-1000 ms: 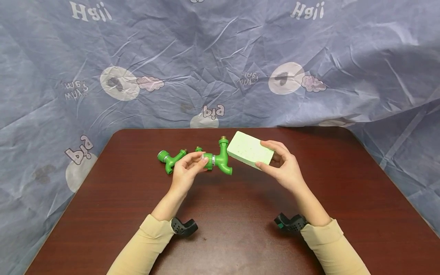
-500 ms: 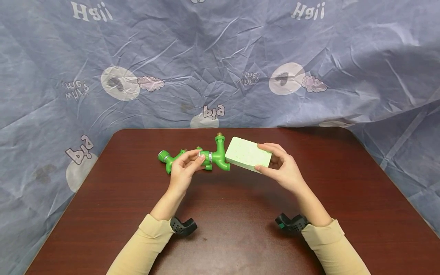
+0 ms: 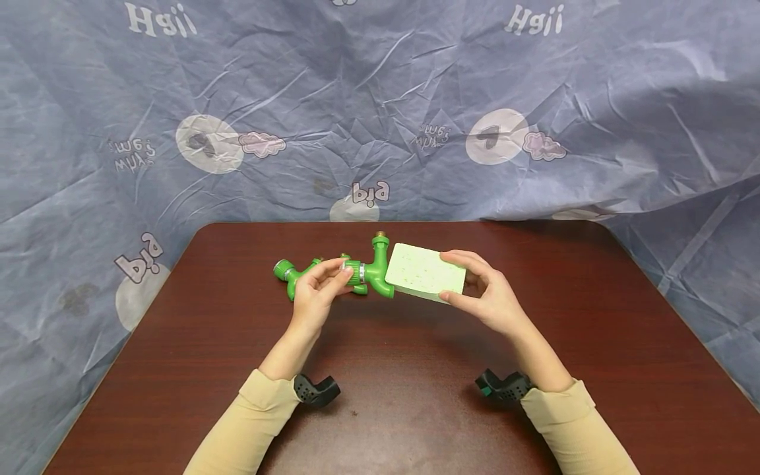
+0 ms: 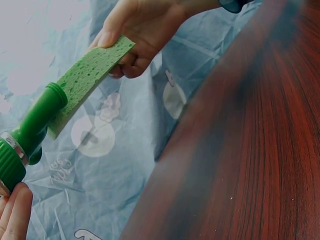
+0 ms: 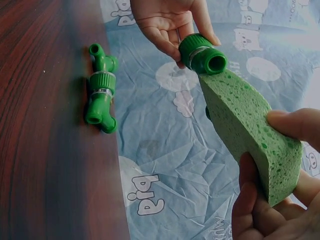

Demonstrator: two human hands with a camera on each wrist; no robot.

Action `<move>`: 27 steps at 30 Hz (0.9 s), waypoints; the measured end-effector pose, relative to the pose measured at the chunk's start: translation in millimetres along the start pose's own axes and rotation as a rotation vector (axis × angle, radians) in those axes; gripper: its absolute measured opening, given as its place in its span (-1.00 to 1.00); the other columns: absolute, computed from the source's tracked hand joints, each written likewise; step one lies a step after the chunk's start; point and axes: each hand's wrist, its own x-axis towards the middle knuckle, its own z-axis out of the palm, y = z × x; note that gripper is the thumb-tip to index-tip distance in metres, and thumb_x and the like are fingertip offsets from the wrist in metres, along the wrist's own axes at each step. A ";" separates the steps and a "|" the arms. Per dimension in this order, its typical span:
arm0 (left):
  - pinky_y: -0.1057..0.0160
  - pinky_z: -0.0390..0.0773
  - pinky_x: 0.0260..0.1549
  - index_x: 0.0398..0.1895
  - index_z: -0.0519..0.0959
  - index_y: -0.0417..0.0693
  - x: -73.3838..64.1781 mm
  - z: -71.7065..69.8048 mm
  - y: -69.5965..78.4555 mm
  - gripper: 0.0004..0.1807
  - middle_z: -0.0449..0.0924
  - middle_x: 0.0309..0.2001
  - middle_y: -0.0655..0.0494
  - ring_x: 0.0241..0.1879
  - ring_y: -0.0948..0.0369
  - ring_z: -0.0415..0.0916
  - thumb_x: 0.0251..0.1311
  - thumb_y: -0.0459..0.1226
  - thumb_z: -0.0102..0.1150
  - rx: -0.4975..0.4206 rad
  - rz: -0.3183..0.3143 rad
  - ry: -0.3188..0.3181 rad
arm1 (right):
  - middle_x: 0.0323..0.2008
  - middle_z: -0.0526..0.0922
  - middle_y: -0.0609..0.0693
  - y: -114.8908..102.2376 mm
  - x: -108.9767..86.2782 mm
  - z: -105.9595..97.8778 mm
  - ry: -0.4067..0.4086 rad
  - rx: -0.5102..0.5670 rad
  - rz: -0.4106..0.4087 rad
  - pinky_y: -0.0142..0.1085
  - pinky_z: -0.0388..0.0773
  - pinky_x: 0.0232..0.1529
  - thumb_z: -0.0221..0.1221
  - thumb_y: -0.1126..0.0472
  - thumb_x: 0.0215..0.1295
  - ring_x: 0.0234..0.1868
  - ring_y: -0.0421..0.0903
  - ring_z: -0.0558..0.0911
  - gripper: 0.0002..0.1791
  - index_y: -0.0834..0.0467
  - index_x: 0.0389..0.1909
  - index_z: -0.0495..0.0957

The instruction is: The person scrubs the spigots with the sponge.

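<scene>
In the head view my left hand (image 3: 313, 297) grips a green plastic faucet (image 3: 375, 270) by its ribbed knob, thumb in front. The faucet is up above the table, with its brass-coloured threaded end pointing away and its spout toward the right. My right hand (image 3: 489, 293) holds a pale green sponge (image 3: 424, 269) by its right end, between thumb and fingers. The sponge's far end lies right against the faucet's body. From the right wrist view, the porous sponge (image 5: 245, 120) bends slightly near the faucet's round opening (image 5: 216, 63).
Two more green faucets lie on the dark red-brown table (image 3: 392, 396): one at the left (image 3: 286, 270), another partly hidden behind the held faucet (image 3: 359, 289). A blue-grey printed cloth (image 3: 380, 119) hangs behind the table's far edge.
The sponge has moved left and down, turning more level against the faucet. The held faucet has shifted slightly left. Both hands keep their grip.
</scene>
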 end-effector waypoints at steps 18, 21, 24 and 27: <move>0.12 0.66 -0.32 -0.06 0.50 -0.40 2.5 -5.1 1.0 -0.73 0.63 -0.33 0.07 -0.37 0.21 0.61 0.15 -0.48 0.16 -0.051 -0.036 -0.086 | 0.14 0.34 0.12 0.0 1.3 6.0 0.092 0.208 -0.080 -0.41 0.60 -0.29 0.24 0.61 0.01 -0.24 -0.10 0.60 -0.37 0.39 0.18 0.37; 0.09 0.65 -0.27 0.01 0.45 -0.45 3.2 -7.4 1.8 -0.63 0.64 -0.31 0.06 -0.34 0.19 0.62 0.11 -0.50 0.18 -0.044 -0.065 -0.126 | 0.14 0.34 0.12 0.6 1.4 5.6 0.098 0.215 -0.079 -0.41 0.60 -0.28 0.24 0.61 0.01 -0.23 -0.11 0.60 -0.37 0.38 0.19 0.37; 0.08 0.64 -0.25 0.04 0.40 -0.50 4.4 -9.7 2.2 -0.56 0.65 -0.31 0.04 -0.32 0.18 0.63 0.06 -0.53 0.21 -0.035 -0.079 -0.160 | 0.14 0.34 0.13 1.1 1.7 5.2 0.103 0.224 -0.075 -0.41 0.60 -0.28 0.23 0.62 0.01 -0.23 -0.11 0.60 -0.37 0.38 0.19 0.37; 0.09 0.64 -0.25 0.06 0.37 -0.54 4.6 -10.7 3.0 -0.52 0.65 -0.31 0.04 -0.31 0.19 0.63 0.01 -0.58 0.20 -0.041 -0.093 -0.179 | 0.14 0.35 0.13 1.3 1.9 5.2 0.106 0.238 -0.073 -0.40 0.60 -0.29 0.23 0.62 0.00 -0.23 -0.10 0.60 -0.37 0.39 0.19 0.37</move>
